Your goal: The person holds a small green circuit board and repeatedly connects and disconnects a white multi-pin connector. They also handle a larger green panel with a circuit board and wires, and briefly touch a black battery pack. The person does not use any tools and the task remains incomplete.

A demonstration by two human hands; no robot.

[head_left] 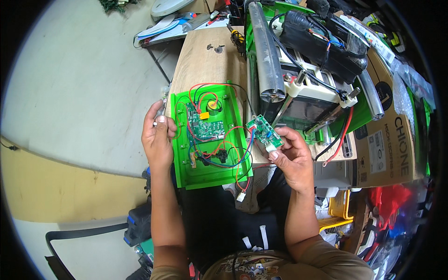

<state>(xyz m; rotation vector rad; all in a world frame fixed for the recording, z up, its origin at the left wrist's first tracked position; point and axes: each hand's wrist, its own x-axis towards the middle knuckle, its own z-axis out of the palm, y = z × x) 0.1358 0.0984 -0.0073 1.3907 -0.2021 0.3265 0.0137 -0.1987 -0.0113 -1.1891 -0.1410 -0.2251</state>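
Observation:
A bright green tray-like housing (189, 177) rests at the near end of the wooden bench and juts over its edge above my lap. A larger green circuit board (212, 130) sits inside it, beside a round yellow-topped part (213, 105) and several red, black and blue wires. My right hand (295, 161) pinches a small circuit board (264, 132) at its lower right corner, just off the housing's right side, with wires attached. At the housing's left edge, my left hand (159, 133) is closed, thumb against fingers, on something small I cannot make out. A white connector (241, 197) dangles below.
To the right stands a green-framed machine with a grey tube (268, 51) and a black-wrapped pack (305, 39). A red cable with a ring end (343, 142) hangs from it. Small dark parts (218, 49) lie farther back on the bench (193, 58). A cardboard box (385, 135) stands right.

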